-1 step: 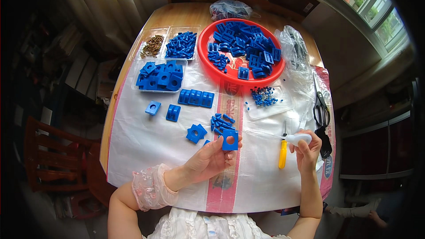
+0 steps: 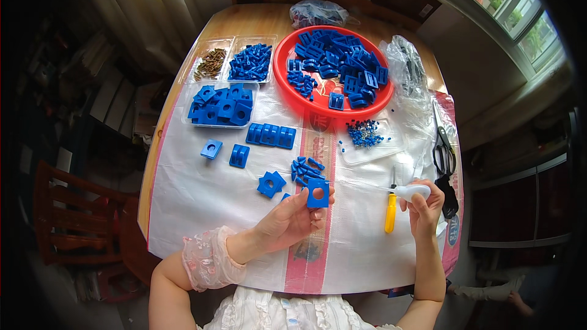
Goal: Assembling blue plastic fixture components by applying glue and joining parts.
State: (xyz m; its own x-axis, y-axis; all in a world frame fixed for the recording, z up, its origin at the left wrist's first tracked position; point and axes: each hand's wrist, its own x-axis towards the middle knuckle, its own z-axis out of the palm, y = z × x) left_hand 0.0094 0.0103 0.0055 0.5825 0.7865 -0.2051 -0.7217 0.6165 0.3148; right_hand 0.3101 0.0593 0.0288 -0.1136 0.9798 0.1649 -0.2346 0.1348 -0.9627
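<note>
Between the thumb and fingers of my left hand [image 2: 292, 214] is a blue square plate [image 2: 312, 199] with a round hole, held upright. My right hand [image 2: 426, 206] is closed around a white bulb-shaped tool [image 2: 418, 192], its narrow tip turned left toward the plate but apart from it. I cannot make out whether it is a handle or a small bottle. Just beyond my left hand lies a small pile of blue wedge-like pieces [image 2: 301, 168]. Overlapping blue plates [image 2: 270, 184] rest to its left. A screwdriver with a yellow handle [image 2: 390, 214] lies beside my right hand.
A red basin [image 2: 282, 95] holds many blue parts. Left of it stand clear trays of brown screws [image 2: 210, 64], blue slivers [image 2: 251, 63] and blue plates [image 2: 223, 109]. Blue ridged blocks [image 2: 270, 135] form a row. Small blue bits [image 2: 365, 134] and black-handled scissors [image 2: 444, 156] lie at right.
</note>
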